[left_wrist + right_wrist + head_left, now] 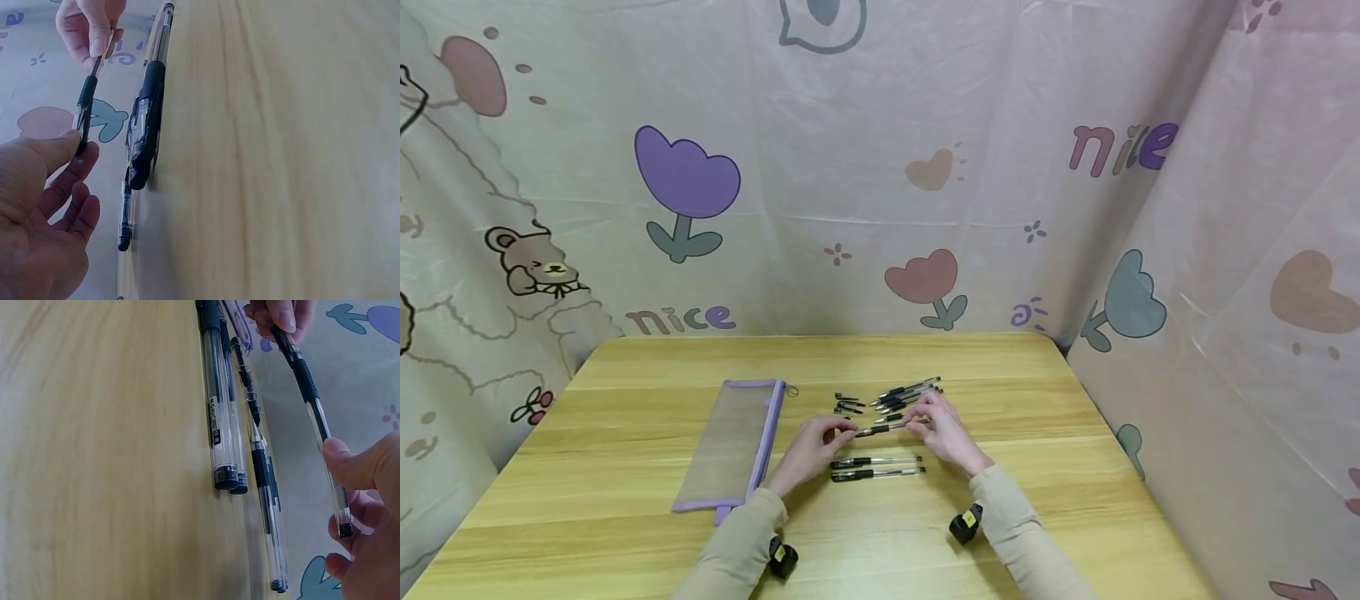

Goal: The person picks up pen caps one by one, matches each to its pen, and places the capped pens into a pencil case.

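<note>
Over worktop (1097,500), well inside its side edges: pen (880,429) held at both ends.
Left hand (808,450) pinches cap (286,346), right hand (951,433) pinches tail, both nearly closed; cap seating hard to tell.

One raised pen (882,429), two capped pens (877,474) lying, one mesh pouch (730,446), two black wrist boxes (966,524), one table (1000,392)! Caps (851,405) and uncapped pens (897,392)? Several each, too bunched to count.

Pens (867,474) are gripped in black, clear-barrelled. Pouch (730,446) is beige, edged in lilac. Tabletop (1045,467) is streaked with yellow grain. Pale curtain (850,108) is printed with purple, pink, blue-grey tulips.
</note>
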`<act>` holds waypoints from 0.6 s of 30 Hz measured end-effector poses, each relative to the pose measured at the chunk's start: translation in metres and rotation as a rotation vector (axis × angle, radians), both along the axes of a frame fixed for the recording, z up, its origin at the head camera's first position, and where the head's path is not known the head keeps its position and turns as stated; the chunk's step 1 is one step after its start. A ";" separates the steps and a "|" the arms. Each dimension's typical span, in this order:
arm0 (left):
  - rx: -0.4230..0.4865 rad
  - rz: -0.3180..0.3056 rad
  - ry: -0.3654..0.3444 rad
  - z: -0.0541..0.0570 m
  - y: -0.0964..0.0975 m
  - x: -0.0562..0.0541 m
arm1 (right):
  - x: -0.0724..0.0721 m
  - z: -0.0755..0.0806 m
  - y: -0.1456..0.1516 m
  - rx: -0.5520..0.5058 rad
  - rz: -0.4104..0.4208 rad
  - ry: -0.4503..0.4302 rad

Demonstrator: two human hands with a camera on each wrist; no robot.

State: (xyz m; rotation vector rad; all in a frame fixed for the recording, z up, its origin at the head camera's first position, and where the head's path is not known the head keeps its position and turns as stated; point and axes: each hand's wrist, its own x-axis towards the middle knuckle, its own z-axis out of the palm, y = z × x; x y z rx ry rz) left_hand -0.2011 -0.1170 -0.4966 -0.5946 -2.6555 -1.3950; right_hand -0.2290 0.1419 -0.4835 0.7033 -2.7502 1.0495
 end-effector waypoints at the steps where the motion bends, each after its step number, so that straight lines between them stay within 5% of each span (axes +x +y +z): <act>1: 0.004 -0.003 0.008 0.000 0.000 0.000 | 0.000 -0.001 0.000 0.003 0.007 0.003; 18: 0.002 0.039 0.067 -0.004 -0.001 0.001 | 0.003 -0.003 -0.004 -0.017 0.106 -0.058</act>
